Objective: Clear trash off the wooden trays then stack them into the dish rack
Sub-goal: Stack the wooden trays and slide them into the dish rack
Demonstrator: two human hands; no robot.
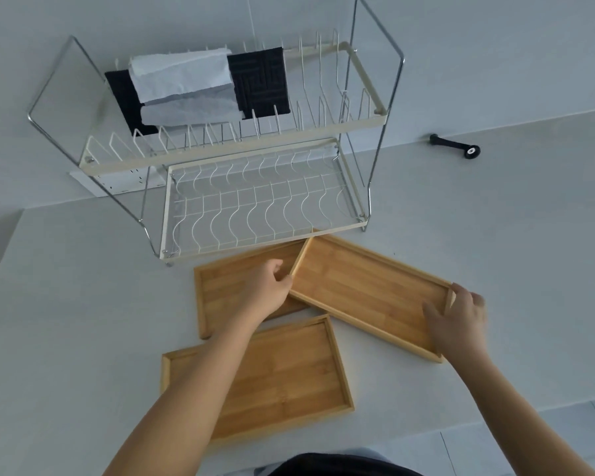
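Observation:
Three wooden trays lie on the white counter. The right tray point(364, 290) sits angled, its left end resting over the left tray point(220, 290). My left hand point(272, 290) grips the right tray's left short edge, and my right hand point(457, 321) grips its right short edge. A third tray point(289, 376) lies nearest me, partly under my left forearm. All trays look bare. The two-tier wire dish rack point(248, 201) stands just behind the trays; its lower tier holds nothing.
White paper sheets point(182, 80) and a black mat point(260, 82) lie on the rack's upper tier. A black handled tool point(455, 147) rests on the counter at the back right. A white power strip point(117, 182) sits behind the rack. The counter's edge runs at lower right.

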